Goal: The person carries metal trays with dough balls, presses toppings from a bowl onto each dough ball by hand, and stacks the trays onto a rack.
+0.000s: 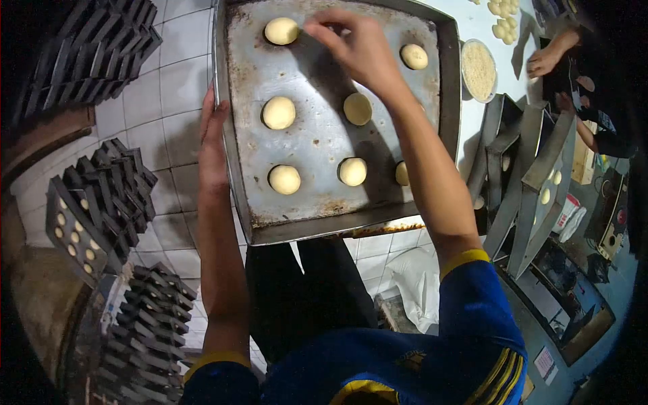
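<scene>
A worn metal baking tray (310,233) with raised walls is held in front of my body. Round pale dough balls (279,113) sit spaced out in rows on it, one partly hidden behind my right forearm. My left hand (214,121) grips the tray's left wall, thumb at the rim and fingers outside. Over the far part of the tray, my right hand (347,44) has its thumb and fingertips drawn together, just right of the far-left dough ball (281,31). Whatever those fingertips hold is too small or blurred to make out.
Right of the tray, a bowl (479,71) of pale grains stands on a white table, with more dough pieces (503,28) beyond. Another person's hand (545,62) is at that table. Stacked trays (111,202) line the left; more trays (533,175) lean at right. A white sack (416,287) lies below.
</scene>
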A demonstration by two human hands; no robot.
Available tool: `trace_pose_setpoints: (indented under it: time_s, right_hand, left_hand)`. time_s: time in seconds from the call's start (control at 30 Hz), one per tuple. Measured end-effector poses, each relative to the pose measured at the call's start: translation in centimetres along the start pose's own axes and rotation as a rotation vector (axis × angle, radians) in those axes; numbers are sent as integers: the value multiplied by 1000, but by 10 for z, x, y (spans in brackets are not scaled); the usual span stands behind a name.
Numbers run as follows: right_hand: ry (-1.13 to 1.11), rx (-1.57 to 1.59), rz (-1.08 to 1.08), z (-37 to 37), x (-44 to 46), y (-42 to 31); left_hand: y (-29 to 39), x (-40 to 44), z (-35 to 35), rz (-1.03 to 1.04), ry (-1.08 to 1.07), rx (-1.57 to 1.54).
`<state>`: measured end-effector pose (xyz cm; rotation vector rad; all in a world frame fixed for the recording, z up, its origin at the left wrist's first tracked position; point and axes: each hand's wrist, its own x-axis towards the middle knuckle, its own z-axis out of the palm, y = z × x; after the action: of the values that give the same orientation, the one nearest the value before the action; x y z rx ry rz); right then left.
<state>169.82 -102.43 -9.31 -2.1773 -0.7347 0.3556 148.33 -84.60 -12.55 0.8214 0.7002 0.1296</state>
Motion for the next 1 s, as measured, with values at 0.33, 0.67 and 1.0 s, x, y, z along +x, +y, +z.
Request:
trace_pose_setpoints:
  time_s: [0.33, 0.67, 1.0]
  right_hand:
    - [14, -656, -531, 34, 32, 2]
    - [67, -749, -582, 58, 5, 9]
    - [493, -280, -39, -108, -32, 48]
  left_hand:
    - [5, -6, 10, -17, 31, -48]
    - [-2, 2, 2, 7, -8, -61]
    - [0, 0, 1, -18, -49, -85]
